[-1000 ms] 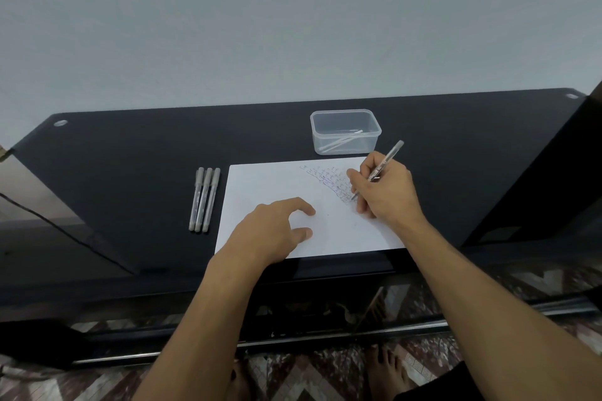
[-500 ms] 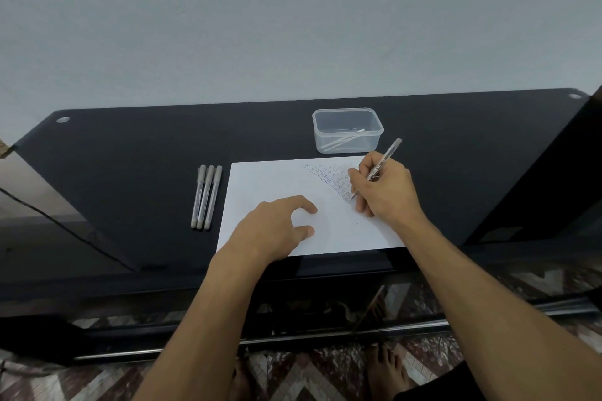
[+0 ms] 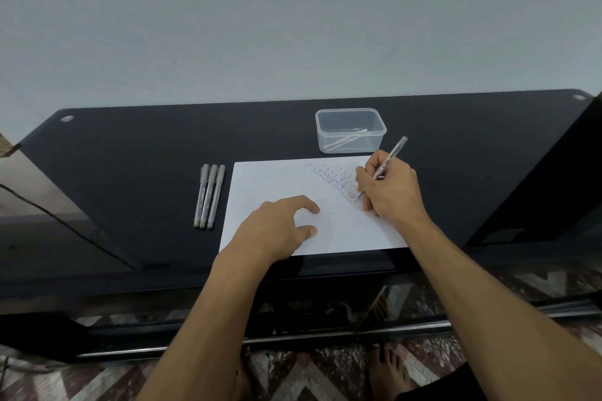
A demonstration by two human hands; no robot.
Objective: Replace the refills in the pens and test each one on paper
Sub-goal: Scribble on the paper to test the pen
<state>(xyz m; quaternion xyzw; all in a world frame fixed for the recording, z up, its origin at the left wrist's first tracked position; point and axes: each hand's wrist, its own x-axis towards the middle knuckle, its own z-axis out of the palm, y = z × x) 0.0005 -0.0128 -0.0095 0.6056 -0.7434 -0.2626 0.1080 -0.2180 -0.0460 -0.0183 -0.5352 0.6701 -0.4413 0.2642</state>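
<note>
Pen (image 3: 387,163) sits pinched in the right hand (image 3: 391,192), tip on the paper (image 3: 277,182) at 3 o'clock. Left hand (image 3: 277,228), fingers loose, presses the paper. If it lifts, the paper could slide and smear.

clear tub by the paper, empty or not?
Not empty: the lidless clear plastic container holds a few thin pale sticks lying slanted on its bottom, likely refills.
</note>
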